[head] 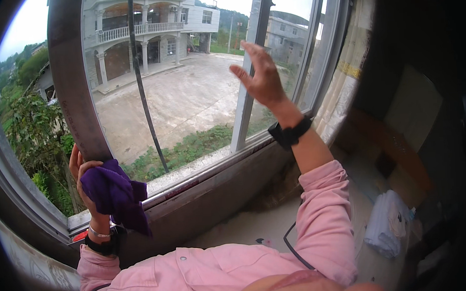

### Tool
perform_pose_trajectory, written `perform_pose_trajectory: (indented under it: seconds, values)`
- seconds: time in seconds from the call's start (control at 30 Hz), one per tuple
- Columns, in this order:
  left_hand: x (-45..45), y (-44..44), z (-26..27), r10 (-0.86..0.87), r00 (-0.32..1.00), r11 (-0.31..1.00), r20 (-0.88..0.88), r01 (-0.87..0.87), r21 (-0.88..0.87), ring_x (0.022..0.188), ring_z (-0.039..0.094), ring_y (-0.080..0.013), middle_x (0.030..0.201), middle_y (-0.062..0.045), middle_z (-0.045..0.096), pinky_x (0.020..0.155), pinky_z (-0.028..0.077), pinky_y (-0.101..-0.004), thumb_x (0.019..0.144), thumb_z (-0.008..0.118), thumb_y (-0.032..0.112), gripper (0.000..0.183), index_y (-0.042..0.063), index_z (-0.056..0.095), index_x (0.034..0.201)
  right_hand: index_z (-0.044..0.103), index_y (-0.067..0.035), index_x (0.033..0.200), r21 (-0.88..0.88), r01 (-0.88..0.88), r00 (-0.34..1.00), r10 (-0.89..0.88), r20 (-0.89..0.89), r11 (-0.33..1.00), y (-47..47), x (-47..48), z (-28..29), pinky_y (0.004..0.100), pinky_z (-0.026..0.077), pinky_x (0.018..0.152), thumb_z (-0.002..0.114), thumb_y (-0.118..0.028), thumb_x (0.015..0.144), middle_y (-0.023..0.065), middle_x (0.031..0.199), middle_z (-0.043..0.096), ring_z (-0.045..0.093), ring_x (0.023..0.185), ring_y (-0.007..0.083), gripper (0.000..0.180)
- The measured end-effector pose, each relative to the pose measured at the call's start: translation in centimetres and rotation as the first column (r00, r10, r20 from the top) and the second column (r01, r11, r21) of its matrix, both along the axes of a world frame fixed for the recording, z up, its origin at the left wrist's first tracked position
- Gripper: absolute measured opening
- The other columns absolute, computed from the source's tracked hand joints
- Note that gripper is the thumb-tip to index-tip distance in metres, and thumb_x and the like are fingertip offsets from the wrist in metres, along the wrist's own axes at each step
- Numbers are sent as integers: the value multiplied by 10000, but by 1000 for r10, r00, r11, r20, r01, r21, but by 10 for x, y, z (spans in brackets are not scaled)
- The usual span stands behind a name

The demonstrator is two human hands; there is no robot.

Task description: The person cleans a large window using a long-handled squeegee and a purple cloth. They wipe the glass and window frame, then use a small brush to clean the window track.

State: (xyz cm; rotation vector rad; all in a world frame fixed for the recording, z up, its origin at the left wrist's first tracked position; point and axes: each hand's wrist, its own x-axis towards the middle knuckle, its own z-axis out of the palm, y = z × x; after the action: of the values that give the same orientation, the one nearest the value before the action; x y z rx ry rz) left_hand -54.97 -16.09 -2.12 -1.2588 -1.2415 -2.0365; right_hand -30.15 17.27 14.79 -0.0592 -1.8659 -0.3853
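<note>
A purple cloth [115, 191] hangs from my left hand [85, 185], which is low on the left, at the lower end of a dark brown window frame post [72, 86]. The fingers curl round the post's edge, with the cloth between thumb and palm. My right hand [261, 77] is raised before the grey metal frame of the window sash [242, 113], its fingers spread and nothing in it. Whether it touches the frame or glass cannot be told. A black band is on each wrist, and a silver bracelet on the left.
The window sill track [218, 168] runs below both hands. A dark vertical bar [145, 94] stands outside. A pale curtain [342, 72] hangs at the right, a patterned fabric lies at lower left, and a rolled white bundle [385, 224] lies at lower right. A dark cable runs by my right sleeve.
</note>
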Motion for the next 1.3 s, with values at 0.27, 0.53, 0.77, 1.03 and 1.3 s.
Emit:
perform_pose_trajectory:
  seconds: [0.27, 0.53, 0.77, 1.03, 1.3]
  values:
    - [15, 2, 8, 169, 979, 982, -111, -177, -61, 1305, 372, -248, 1424, -124, 329, 1064, 308, -373, 909, 465, 142, 235, -10, 643, 917, 488, -31, 1285, -138, -50, 967, 82, 242, 989, -82, 44, -108, 400, 391, 969, 651, -340, 845, 174, 1249, 513, 492, 1155, 331, 562]
    - [36, 2, 20, 109, 982, 980, -156, -132, -147, 1301, 380, -273, 1418, -134, 339, 1077, 281, -382, 829, 556, 86, 155, 13, 661, 917, 485, -8, 1260, -534, -26, 971, 148, 187, 845, -83, 87, -173, 398, 394, 976, 687, -257, 822, 188, 1245, 513, 489, 1151, 350, 543]
    - [43, 20, 27, 124, 983, 967, -132, -150, -208, 1303, 367, -296, 1412, -159, 351, 1085, 256, -370, 684, 626, 108, 164, 83, 676, 838, 475, 2, 1276, -745, 33, 973, 148, 176, 666, -85, 125, -197, 369, 398, 973, 674, -223, 837, 179, 1229, 523, 506, 1134, 319, 532]
    - [106, 23, 36, 215, 865, 904, -454, -352, -243, 1341, 293, -377, 1405, -159, 397, 1097, 220, -451, 595, 699, 48, 237, 95, 667, 825, 367, -59, 1398, -981, -179, 841, 505, -194, -79, -118, 138, -210, 295, 451, 906, 669, -213, 872, 119, 1286, 486, 540, 1045, 163, 626]
    - [175, 47, 5, -260, 743, 827, -617, -158, -539, 1316, 340, -358, 1342, -105, 459, 1096, 197, -532, 620, 710, 121, 426, 184, 642, 1035, 220, -65, 1440, -737, -263, 372, 639, -673, -623, -181, 88, -245, 323, 460, 905, 619, -513, 847, 93, 1266, 485, 529, 1118, 182, 844]
